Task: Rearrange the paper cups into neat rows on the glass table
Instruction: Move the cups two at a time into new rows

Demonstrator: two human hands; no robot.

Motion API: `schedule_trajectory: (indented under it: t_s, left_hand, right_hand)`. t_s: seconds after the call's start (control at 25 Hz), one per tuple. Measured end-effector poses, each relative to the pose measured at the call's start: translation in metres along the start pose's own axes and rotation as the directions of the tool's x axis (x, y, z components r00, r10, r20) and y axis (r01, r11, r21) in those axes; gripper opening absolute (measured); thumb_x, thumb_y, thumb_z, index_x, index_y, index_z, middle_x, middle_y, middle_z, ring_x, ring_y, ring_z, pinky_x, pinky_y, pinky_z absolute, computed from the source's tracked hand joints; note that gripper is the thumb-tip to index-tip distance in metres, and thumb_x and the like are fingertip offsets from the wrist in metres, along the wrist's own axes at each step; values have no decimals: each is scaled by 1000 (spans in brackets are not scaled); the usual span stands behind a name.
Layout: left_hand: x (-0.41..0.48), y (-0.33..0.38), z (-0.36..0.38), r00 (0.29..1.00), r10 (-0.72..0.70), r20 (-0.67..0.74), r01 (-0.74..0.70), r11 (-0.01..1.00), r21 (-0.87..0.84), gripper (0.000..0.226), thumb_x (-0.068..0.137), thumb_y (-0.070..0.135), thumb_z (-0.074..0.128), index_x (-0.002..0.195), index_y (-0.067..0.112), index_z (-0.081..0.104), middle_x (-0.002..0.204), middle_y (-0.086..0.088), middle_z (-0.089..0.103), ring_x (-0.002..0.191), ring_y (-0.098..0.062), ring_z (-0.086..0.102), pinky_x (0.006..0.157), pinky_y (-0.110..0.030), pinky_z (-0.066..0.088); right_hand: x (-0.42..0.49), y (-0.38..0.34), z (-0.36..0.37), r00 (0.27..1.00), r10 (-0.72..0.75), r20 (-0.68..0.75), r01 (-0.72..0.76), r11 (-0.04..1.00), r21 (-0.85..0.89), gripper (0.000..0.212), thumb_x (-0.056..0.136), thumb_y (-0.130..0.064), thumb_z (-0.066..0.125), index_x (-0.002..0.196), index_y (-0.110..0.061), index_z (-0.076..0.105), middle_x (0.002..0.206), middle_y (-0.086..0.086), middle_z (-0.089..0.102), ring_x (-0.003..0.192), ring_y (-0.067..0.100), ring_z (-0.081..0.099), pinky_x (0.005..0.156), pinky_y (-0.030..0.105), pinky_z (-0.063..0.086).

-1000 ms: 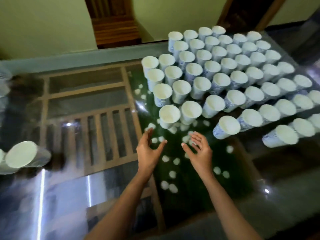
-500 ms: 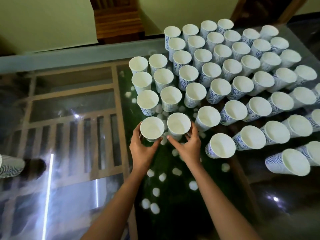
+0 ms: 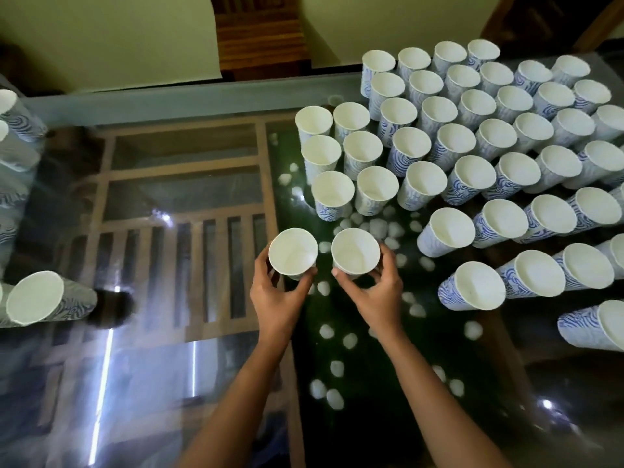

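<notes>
The fingers (image 3: 260,268) of the left hand (image 3: 277,298) curl round the left paper cup (image 3: 293,253), thumb on the side towards the other hand. The right hand (image 3: 374,295) grips the right paper cup (image 3: 355,251) in the same way, thumb inward and fingers round the far side. Both cups stand upright, mouths up, just beside each other but not touching. Whether their bases rest on the glass table (image 3: 162,373) or hang a little above it, I cannot tell.

What matters next is where they sit against the block of cups (image 3: 472,136), which lies ahead and to the right of both hands. Its nearest corner cup (image 3: 332,194) is just beyond the right paper cup and slightly left of it. Between them is a bare strip of glass (white pebbles (image 3: 371,228) show through it from below). That strip looks like the open place in the front row, and the right hand is the nearer to it. A short push away and rightward, keeping each cup vertical, should bring the pair into line. A few stray cups (image 3: 35,297) wait at the far left edge, well apart from the block.
</notes>
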State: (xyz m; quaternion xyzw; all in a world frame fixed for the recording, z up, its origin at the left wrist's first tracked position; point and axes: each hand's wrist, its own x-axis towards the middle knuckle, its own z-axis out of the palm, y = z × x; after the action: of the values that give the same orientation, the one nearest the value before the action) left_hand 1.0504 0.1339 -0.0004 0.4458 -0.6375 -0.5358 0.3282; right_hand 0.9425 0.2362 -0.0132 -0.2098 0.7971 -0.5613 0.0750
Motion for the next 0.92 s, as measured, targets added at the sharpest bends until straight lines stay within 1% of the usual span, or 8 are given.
schedule_trajectory:
  t_s: [0.08,0.24,0.48,0.56,0.64,0.8,0.84,0.92]
  left_hand:
    - [5,2,-30,999,13,-38,-14,1000,-23,69,63,18,83,119,30,45,116,14,54,105,6,53,88,-13,46]
    - [29,9,-102,993,78,-85,-82,996,-44,67,64,13,82,120,24,47,115,16,56,105,3,55,89,-14,46]
    - [91,21,-246,970,198,-139,-198,980,9,67,62,20,83,115,33,45,113,17,56,105,-5,58,88,-14,47]
    - [116,18,-295,968,202,-148,-201,979,20,66,61,20,83,115,26,47,112,11,59,102,-4,59,87,-15,47]
    - [142,11,-334,971,188,-144,-184,982,44,65,61,14,84,115,21,49,109,7,60,98,-1,59,84,-9,45]
    - [183,-8,-382,989,91,-117,-80,992,95,64,60,14,84,114,20,48,102,16,58,92,-2,58,75,0,41]
    - [189,-13,-387,992,75,-103,-62,990,124,66,60,15,84,115,21,47,105,12,59,95,-6,58,77,-1,42]
    - [200,-23,-392,997,47,-65,-34,982,185,71,60,19,83,120,20,45,114,3,59,102,-13,57,86,-16,47]
  right_hand:
    - [-14,-15,23,998,-34,50,34,999,-6,72,62,-34,83,120,-6,51,119,7,59,110,19,55,84,44,54]
    - [-37,-59,83,990,-83,113,79,996,39,71,60,-43,80,117,-11,52,113,1,60,105,16,58,82,43,55]
    - [-64,-137,202,952,-189,240,167,980,108,70,60,-46,80,120,-28,49,116,-11,57,108,4,55,85,27,53]
    - [-72,-161,246,940,-212,269,182,974,131,69,60,-41,82,119,-33,46,116,-12,55,107,3,53,83,17,51]
    - [-74,-180,284,926,-232,299,195,969,149,69,61,-36,83,118,-31,45,113,-16,53,106,0,51,82,12,49]
    - [-69,-192,335,899,-239,366,200,970,141,68,61,-27,84,116,-31,45,112,-29,47,104,-12,48,81,4,44]
    - [-66,-191,342,896,-225,382,190,973,128,68,61,-26,85,115,-33,44,111,-31,46,104,-13,48,80,4,44]
    - [-59,-186,355,885,-197,421,170,980,100,69,61,-26,85,115,-36,43,110,-29,48,105,-9,49,82,10,44]
